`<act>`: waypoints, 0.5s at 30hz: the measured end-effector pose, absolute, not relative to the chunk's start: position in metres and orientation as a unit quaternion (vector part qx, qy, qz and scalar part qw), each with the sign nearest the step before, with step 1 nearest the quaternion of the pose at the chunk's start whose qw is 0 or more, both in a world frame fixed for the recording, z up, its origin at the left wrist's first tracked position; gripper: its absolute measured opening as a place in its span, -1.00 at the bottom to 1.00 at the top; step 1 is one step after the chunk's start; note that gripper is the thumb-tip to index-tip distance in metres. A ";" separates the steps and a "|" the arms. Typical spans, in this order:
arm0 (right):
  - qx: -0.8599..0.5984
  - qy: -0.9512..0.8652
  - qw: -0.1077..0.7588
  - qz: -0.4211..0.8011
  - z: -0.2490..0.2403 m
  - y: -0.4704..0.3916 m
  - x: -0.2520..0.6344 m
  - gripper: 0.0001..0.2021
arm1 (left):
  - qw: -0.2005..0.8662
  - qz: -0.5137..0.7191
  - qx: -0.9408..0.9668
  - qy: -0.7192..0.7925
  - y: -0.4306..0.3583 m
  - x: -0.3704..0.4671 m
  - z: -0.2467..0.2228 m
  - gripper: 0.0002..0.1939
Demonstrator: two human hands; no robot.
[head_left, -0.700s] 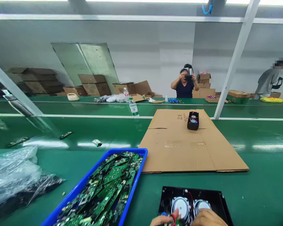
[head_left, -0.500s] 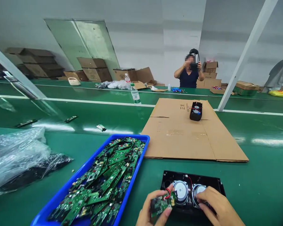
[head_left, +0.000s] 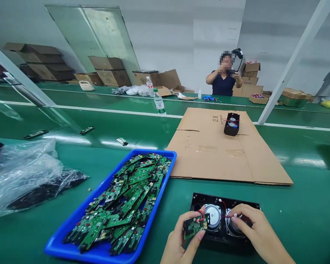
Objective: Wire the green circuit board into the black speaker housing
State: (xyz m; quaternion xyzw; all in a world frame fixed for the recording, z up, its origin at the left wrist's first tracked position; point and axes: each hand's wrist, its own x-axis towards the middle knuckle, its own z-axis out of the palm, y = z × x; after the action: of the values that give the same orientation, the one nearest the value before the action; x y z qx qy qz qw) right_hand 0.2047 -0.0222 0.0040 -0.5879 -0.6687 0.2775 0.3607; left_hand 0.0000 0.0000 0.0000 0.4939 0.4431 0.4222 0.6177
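A black speaker panel (head_left: 198,201) with two round silver speaker drivers lies on the green bench in front of me. My left hand (head_left: 181,238) grips a small green circuit board (head_left: 194,227) over the panel's left side; a red wire (head_left: 201,216) runs from the board to the left driver. My right hand (head_left: 250,227) rests on the right driver, its fingertips pinching a small white connector (head_left: 232,216) on a wire.
A blue tray (head_left: 99,253) full of green circuit boards stands at my left. A flat cardboard sheet (head_left: 209,157) beyond carries another black speaker unit (head_left: 232,124). A plastic bag (head_left: 24,172) lies far left. A water bottle (head_left: 159,103) stands behind. A person sits across the bench.
The view has tilted down, bringing both hands and the panel fully into sight. My left hand has lifted the circuit board over the panel, and my right hand has moved onto the right driver.
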 end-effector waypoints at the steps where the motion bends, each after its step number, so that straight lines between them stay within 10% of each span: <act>1: -0.574 -0.674 0.364 0.288 0.005 -0.023 0.205 -0.82 | 0.619 0.415 0.500 0.442 0.000 0.001 -0.001 -0.66; 15: -0.501 -0.753 0.398 0.155 -0.003 -0.020 0.174 -0.86 | 0.561 0.284 0.640 0.442 0.008 0.010 0.005 -0.75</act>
State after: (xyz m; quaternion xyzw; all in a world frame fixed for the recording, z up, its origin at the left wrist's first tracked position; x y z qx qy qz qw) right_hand 0.1743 -0.0203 -0.0035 -0.5012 -0.7529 0.1546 0.3975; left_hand 0.0100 0.0079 0.0054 0.6396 0.4422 0.2845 0.5607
